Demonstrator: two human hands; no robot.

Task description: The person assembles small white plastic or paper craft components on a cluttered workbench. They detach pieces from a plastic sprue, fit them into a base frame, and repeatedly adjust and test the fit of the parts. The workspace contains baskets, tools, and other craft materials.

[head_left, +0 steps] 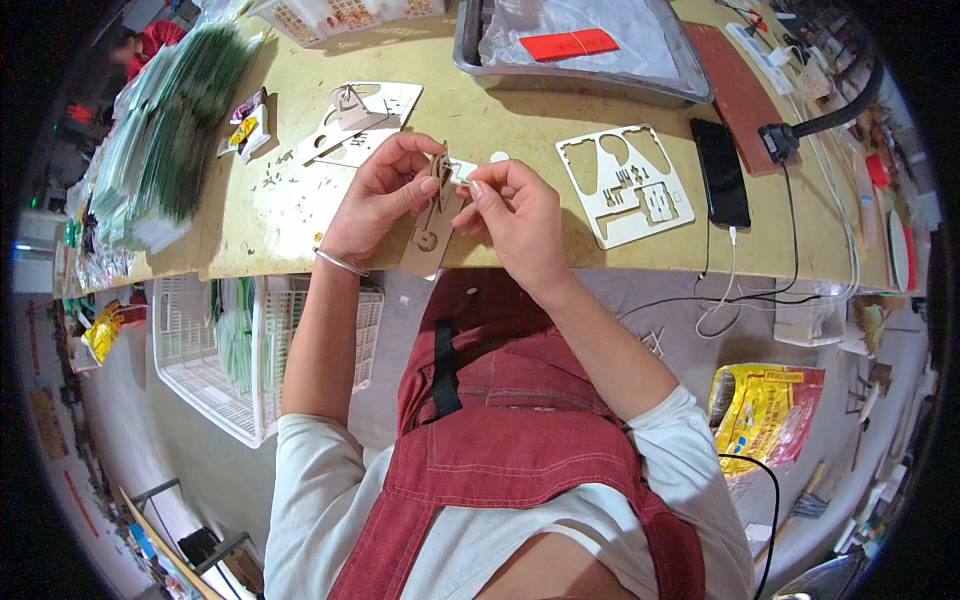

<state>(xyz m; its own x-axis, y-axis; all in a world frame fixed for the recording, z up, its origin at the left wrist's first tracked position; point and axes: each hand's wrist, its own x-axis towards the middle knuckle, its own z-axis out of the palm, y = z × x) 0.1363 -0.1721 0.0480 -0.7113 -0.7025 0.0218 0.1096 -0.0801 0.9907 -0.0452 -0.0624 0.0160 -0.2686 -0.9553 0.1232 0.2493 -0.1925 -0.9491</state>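
Note:
Over the near table edge, my left hand (372,208) grips a partly joined assembly of thin pale board pieces (426,242), its thumb and fingers closed on the upright part. A longer flat piece with a rounded cut-out hangs below them. Against the assembly's right side, my right hand (528,222) is closed in a pinch on a small pale board piece (462,172). To the right lies a pale punched sheet (622,232) with cut-out shapes. Behind my left hand sits another punched sheet (398,100), with a small upright board part (352,110) on it.
Small scraps (268,180) and snack wrappers (245,130) lie left, beside a tall stack of greenish plastic packets (160,130). A grey tray (580,78) stands at the back. A phone (720,175) and cables occupy the right. Below the table is a white crate (258,370).

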